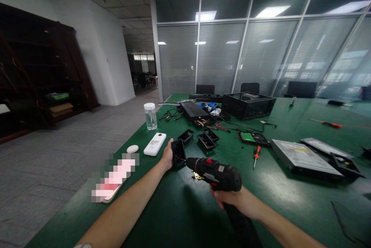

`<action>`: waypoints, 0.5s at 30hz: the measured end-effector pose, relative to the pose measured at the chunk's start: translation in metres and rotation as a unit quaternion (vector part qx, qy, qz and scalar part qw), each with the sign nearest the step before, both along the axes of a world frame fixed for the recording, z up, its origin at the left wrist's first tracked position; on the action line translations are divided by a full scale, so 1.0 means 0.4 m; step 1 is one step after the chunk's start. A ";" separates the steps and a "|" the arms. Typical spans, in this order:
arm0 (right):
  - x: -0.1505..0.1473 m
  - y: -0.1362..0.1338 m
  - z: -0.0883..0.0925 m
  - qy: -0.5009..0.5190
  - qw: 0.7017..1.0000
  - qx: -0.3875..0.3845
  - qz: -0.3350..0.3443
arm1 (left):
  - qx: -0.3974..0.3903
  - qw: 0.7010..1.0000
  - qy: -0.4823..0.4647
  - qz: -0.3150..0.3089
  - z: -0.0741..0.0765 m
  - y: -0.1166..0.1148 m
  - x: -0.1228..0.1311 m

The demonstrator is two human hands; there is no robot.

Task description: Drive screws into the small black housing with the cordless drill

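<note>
Left hand (167, 156): fingers wrapped on the left side of a black plastic frame (178, 154), tilted up just over the near-middle tabletop (174, 211). Right hand (228, 197): fingers curled around the grip of a cordless drill (218, 172), nose pointed left at the frame's lower right edge. Bit contact: can't tell. Trigger pressed: can't tell.

Step in hand, my guess: drill work on a fastener at that edge. Calls for a firm left hold and a bit lined up straight.

In the way: gold-coloured metal pieces (197, 176) sit right below the drill's nose, partly hidden. More small black frames (207, 144) lie just beyond. Right: orange-handled screwdriver (256, 152), optical drive (304, 157). Left: white power bank (155, 144), lidded jar (151, 119). Far: open computer case (246, 108), well clear.
</note>
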State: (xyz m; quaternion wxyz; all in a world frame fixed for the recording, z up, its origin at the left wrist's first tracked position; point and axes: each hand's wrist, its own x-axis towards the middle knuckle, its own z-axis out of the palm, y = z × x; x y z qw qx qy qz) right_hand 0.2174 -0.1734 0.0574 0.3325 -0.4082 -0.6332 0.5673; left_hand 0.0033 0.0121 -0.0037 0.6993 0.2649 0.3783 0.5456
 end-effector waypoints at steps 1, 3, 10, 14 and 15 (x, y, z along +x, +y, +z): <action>-0.001 -0.001 0.002 0.001 1.000 -0.001 -0.002 | 0.002 1.000 -0.001 0.002 0.000 0.000 0.000; -0.003 -0.002 0.005 0.000 1.000 -0.001 -0.008 | 0.003 1.000 -0.002 0.007 0.000 0.001 0.000; -0.002 -0.004 0.007 -0.013 1.000 -0.003 -0.014 | 0.002 1.000 0.017 -0.005 0.004 -0.004 0.002; 0.000 -0.006 0.011 -0.020 1.000 -0.004 -0.020 | 0.010 1.000 0.019 -0.005 0.005 -0.007 0.002; 0.001 -0.006 0.012 -0.024 1.000 -0.003 -0.021 | 0.010 1.000 0.019 -0.003 0.004 -0.007 0.002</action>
